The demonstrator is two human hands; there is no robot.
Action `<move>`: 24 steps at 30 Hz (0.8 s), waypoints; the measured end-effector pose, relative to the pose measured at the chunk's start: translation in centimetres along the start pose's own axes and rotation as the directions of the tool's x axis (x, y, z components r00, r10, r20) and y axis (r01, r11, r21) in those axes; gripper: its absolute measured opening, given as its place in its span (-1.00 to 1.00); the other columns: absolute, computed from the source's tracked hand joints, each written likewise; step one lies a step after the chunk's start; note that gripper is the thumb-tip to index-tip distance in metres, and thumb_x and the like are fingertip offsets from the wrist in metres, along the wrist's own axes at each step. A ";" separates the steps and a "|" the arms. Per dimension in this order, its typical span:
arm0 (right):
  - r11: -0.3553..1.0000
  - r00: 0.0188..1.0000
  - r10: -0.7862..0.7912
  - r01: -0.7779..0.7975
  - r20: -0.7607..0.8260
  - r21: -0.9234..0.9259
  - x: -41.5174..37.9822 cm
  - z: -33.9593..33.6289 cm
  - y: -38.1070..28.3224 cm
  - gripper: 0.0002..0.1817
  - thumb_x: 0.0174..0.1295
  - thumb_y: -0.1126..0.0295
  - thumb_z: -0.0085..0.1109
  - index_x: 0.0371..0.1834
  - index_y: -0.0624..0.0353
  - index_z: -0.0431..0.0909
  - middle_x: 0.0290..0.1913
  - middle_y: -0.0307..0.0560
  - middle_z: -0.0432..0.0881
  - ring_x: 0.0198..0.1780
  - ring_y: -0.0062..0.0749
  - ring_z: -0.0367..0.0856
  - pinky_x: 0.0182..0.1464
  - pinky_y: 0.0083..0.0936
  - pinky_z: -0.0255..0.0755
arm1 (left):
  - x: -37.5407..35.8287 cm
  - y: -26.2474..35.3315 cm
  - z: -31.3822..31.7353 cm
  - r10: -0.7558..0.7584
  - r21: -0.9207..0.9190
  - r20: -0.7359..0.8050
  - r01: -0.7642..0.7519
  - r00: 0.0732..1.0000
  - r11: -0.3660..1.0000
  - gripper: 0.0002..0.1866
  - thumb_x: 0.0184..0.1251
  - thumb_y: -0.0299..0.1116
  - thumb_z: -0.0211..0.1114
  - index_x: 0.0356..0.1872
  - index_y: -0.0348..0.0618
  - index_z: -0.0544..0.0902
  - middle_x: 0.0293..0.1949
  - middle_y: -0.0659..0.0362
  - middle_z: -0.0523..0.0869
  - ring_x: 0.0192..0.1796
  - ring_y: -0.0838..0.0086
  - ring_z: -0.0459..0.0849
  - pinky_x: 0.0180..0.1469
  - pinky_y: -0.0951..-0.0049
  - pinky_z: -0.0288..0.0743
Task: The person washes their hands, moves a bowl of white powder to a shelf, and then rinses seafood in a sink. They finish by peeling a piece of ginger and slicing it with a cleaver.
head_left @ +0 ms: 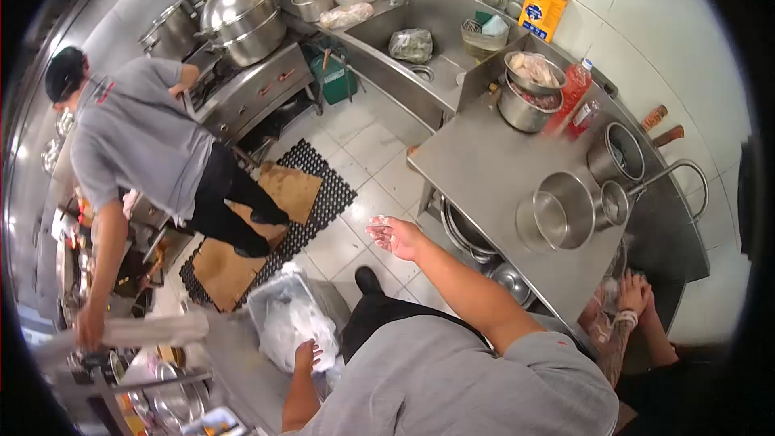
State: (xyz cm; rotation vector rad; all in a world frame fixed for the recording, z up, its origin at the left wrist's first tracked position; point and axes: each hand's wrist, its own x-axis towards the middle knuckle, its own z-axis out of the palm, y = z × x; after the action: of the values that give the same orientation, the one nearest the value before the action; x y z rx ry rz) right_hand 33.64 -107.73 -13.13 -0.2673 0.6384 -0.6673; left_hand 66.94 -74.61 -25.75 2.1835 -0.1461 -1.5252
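Observation:
My left hand (307, 355) is over the edge of a bin (257, 303) lined with white plastic bags (295, 329); its fingers are apart and nothing shows in them. Out in front of me, above the tiled floor, my right hand (393, 237) is held palm up with loosely bent, parted fingers. White residue marks its fingertips, and it holds nothing. To its right stands a steel table (476, 157) bearing an empty-looking steel pot (563, 211), a smaller pot (613, 203) and a bowl of pale food (534, 70) on a pot of red food (529, 106).
A co-worker (149, 137) in grey stands at the stove on the left, one arm reaching down. Another person's hands (635, 295) are at the lower right. A sink (452, 36) lies at the back; cardboard (289, 191) covers a black mat (333, 182).

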 end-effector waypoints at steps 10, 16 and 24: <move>0.928 0.929 -0.300 0.337 -0.216 0.161 8.1 2.7 -14.4 -0.70 0.25 0.19 0.03 -0.05 0.09 0.50 -0.09 -0.13 0.61 -0.24 -0.57 0.57 -0.23 -0.58 0.49 | 24.4 39.1 -0.2 0.138 0.075 0.536 -0.210 0.833 0.975 -0.75 0.28 -0.09 0.04 -0.25 -0.04 0.47 -0.33 0.17 0.55 -0.38 0.38 0.55 -0.52 0.44 0.35; 0.793 0.844 -0.478 0.534 -0.244 0.294 9.4 5.2 -17.7 -0.68 0.28 0.18 0.01 -0.02 0.12 0.48 -0.09 -0.13 0.60 -0.25 -0.60 0.57 -0.23 -0.65 0.49 | 17.7 64.4 16.1 0.451 0.247 0.529 -0.638 0.719 0.729 -0.74 0.28 -0.11 0.09 -0.29 -0.10 0.50 -0.45 0.26 0.51 -0.43 0.53 0.53 -0.49 0.58 0.35; 0.694 0.759 -0.617 0.650 -0.209 0.311 13.5 5.6 -27.9 -0.68 0.32 0.20 -0.03 0.00 0.17 0.46 -0.11 -0.09 0.60 -0.25 -0.59 0.54 -0.23 -0.65 0.47 | 4.7 81.3 29.4 0.481 0.067 0.756 -0.784 0.444 0.617 -0.54 0.28 -0.07 0.11 0.08 -0.15 0.46 -0.01 0.15 0.55 0.02 0.33 0.53 0.02 0.25 0.34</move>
State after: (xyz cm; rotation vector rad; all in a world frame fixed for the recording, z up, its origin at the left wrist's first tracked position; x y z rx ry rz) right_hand 31.62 -137.58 -3.18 -0.1001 0.4821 -1.4692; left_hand 56.30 -157.33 -2.65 1.3347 -1.5220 -1.7799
